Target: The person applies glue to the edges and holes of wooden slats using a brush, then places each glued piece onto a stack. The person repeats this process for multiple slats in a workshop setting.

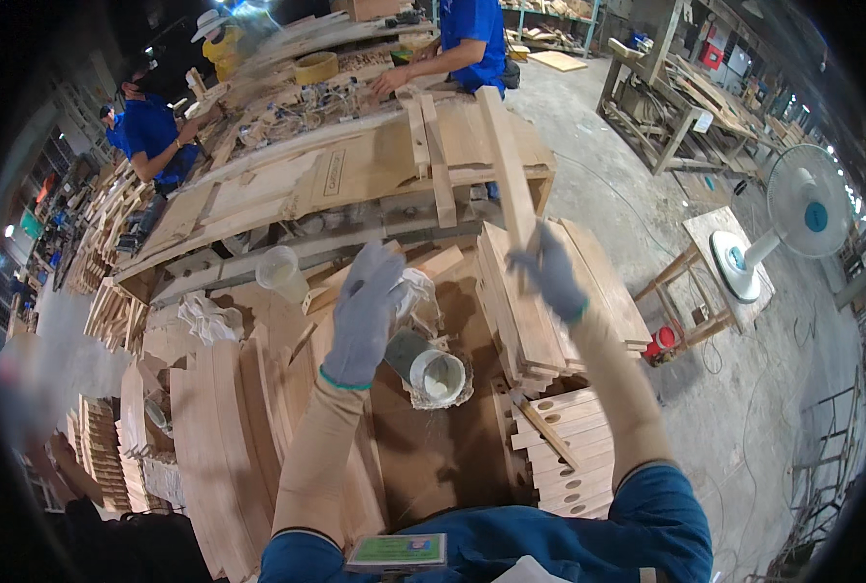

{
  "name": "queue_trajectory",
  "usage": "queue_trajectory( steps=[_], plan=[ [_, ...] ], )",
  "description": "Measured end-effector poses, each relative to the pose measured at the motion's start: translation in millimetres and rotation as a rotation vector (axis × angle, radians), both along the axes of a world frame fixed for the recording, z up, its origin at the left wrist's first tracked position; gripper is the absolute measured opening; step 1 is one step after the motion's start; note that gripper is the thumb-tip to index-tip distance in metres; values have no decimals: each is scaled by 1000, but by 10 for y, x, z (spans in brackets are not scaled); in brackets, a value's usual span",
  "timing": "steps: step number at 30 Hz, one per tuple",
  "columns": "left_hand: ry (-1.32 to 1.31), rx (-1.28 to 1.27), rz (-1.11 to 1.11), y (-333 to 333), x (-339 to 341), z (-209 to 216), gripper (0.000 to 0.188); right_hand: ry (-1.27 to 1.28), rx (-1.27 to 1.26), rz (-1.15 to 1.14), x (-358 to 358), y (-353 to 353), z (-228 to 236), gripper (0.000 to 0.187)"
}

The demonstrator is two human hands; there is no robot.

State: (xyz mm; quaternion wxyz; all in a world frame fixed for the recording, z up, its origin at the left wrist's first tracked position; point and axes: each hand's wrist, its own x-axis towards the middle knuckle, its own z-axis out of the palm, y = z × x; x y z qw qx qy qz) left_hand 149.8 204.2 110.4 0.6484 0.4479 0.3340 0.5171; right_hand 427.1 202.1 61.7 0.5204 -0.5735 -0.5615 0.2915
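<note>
My right hand, in a grey glove, is closed around the lower end of a pale wooden bar. The bar stands up steeply, its far end over the cardboard-covered bench. My left hand, also gloved, is raised with its fingers stretched out and nothing visible in it. Just right of the left wrist lies a tilted cup with whitish stuff inside, crumpled wrapping around it. Beneath the right hand is a stack of wooden boards. Two more bars lean on the bench edge.
Curved boards are piled at left, near a white cloth and a clear plastic cup. Boards with oval holes lie at right. A fan stands on a stool. Several co-workers in blue or yellow surround the bench.
</note>
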Motion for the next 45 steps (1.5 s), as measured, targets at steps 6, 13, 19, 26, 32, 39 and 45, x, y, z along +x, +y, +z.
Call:
queue_trajectory(
  steps=[6, 13, 19, 26, 32, 39, 45],
  plan=[
    [-156, -184, 102, -144, -450, -392, 41, 38, -113, -37, 633, 1324, -18, 34],
    [-98, -217, 46, -617, -479, -364, 42, -612, 69, -432, 798, 1370, 108, 64],
    [30, -375, -217, -1158, -10, -549, 44, -617, 270, -286, 455, -480, -43, 51],
    [318, -525, -656, -2089, 479, -1149, 46, -759, -271, -462, 379, -3099, -743, 68],
    [489, -451, -868, -2684, 607, -1310, 44, -347, -670, -1153, 992, -4695, -1902, 90],
    [438, -463, -842, -2997, 674, -1295, 43, 385, -289, -968, 946, -4789, -2010, 35],
    [438, -332, -841, -3217, 673, -1260, 50, 686, -137, -1020, 751, -4961, -1690, 25]
  ],
)
